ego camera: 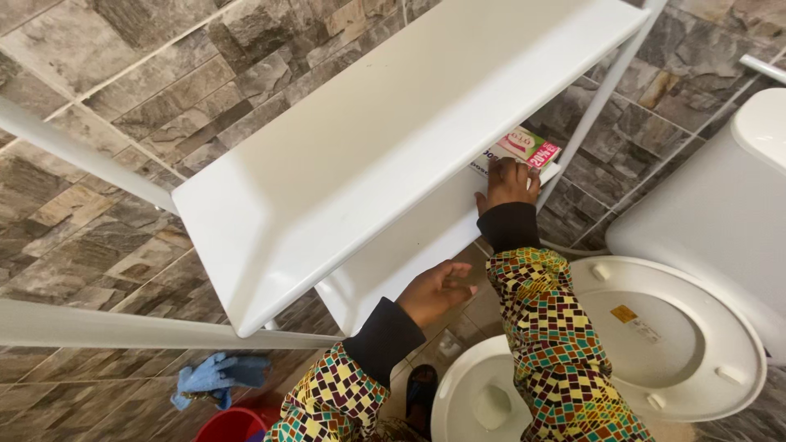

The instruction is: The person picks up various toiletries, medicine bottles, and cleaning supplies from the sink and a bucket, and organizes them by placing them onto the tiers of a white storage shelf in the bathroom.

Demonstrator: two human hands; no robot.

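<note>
Setting: bathroom corner, stone-patterned wall tiles behind a white shelf rack (360,164) with two tiers, seen from above.
Right hand: the right hand (508,184) reaches to the far right end of the lower shelf (409,245), fingers pressed down on top of a small box (524,147); whether they curl around it cannot be told from here.
Box: white, green and pink carton, lying flat on the lower shelf, partly hidden under the upper shelf's edge.
Left hand: the left hand (434,290) sits at the near edge of the lower shelf, fingers loosely curled, clasping nothing.
Sleeves: black cuffs under a multicoloured mosaic print on both arms.
Right of the rack: a white toilet (720,221), its lid (679,336) raised.
Near left, on the floor: a blue cloth (217,376) draped beside a red bucket (233,426).
</note>
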